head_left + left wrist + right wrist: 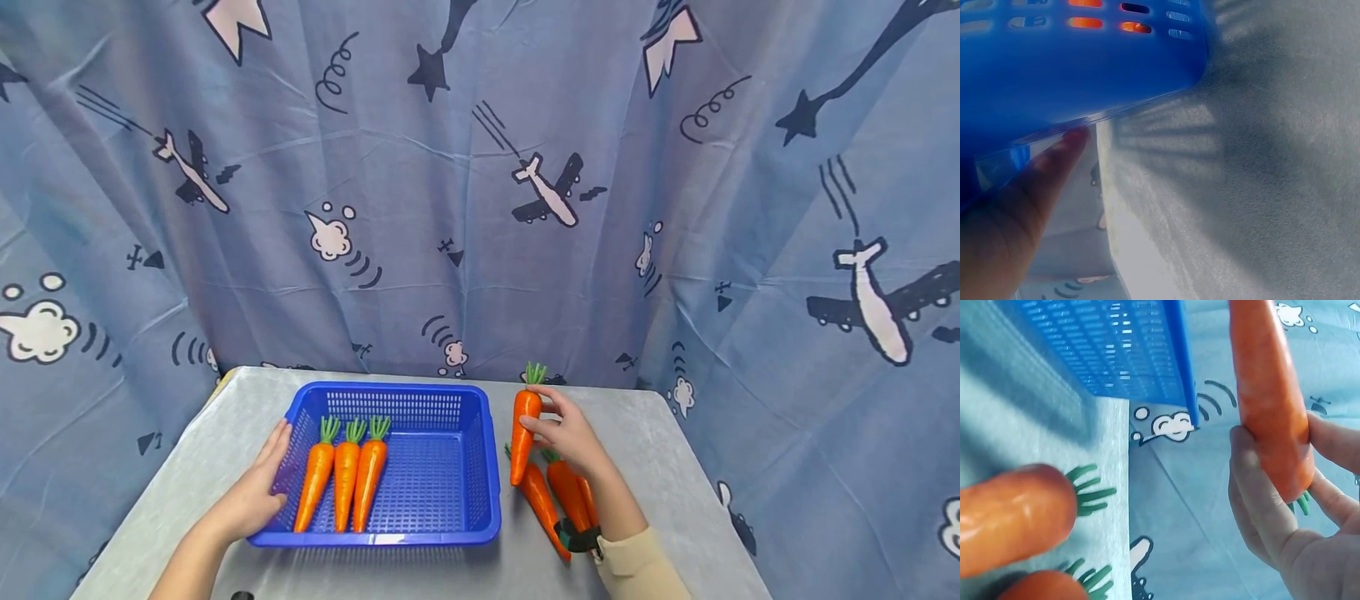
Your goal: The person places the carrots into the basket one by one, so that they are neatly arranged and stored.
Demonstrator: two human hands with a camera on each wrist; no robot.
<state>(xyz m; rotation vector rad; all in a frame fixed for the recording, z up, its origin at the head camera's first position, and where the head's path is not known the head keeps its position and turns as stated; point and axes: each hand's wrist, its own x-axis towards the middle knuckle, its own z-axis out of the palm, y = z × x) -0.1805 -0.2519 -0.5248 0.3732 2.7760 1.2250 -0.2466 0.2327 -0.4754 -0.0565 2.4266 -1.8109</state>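
Note:
In the head view my right hand (568, 433) holds an orange carrot (522, 437) with green tops above the table, just right of a blue plastic basket (431, 479). Thumb and fingers pinch the carrot (1272, 394) near its thick end, and its tip points down. Along the basket's left side, my left hand (258, 492) rests with its fingers straight against the rim. One digit of it touches under the basket's edge in the left wrist view. Three carrots (346, 479) lie side by side in the basket's left half, tops toward the back.
Right of the basket, loose carrots (542, 504) lie on the grey table (660, 467), partly hidden by the right forearm and its dark wrist strap (576, 536). A blue curtain (480, 250) printed with planes hangs behind. A small dark object (242, 595) shows at the bottom edge.

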